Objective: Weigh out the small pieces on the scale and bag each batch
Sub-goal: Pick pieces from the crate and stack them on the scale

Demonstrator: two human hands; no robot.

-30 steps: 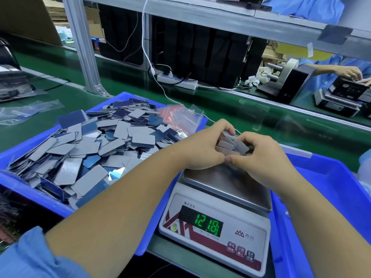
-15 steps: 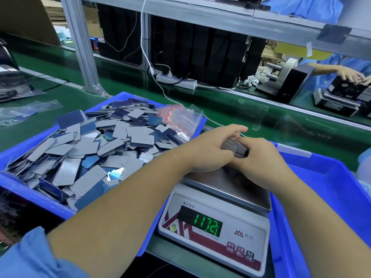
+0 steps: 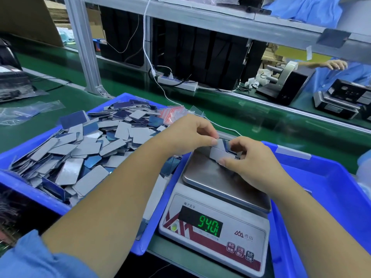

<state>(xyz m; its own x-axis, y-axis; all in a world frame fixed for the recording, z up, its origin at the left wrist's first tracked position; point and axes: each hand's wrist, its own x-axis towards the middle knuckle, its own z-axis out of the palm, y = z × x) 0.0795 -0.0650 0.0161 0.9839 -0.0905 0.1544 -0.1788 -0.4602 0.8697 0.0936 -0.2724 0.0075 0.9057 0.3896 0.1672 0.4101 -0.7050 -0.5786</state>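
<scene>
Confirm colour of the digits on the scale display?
Green, on a black display at the front of the scale; head view.

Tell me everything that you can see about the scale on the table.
The scale is a white plastic benchtop unit with a bare steel pan on top. Its slanted front has a green digital readout showing 940, red trim and three buttons. It sits upright between two blue bins. Both hands, left hand and right hand, hold a stack of pieces at the pan's far edge.
</scene>
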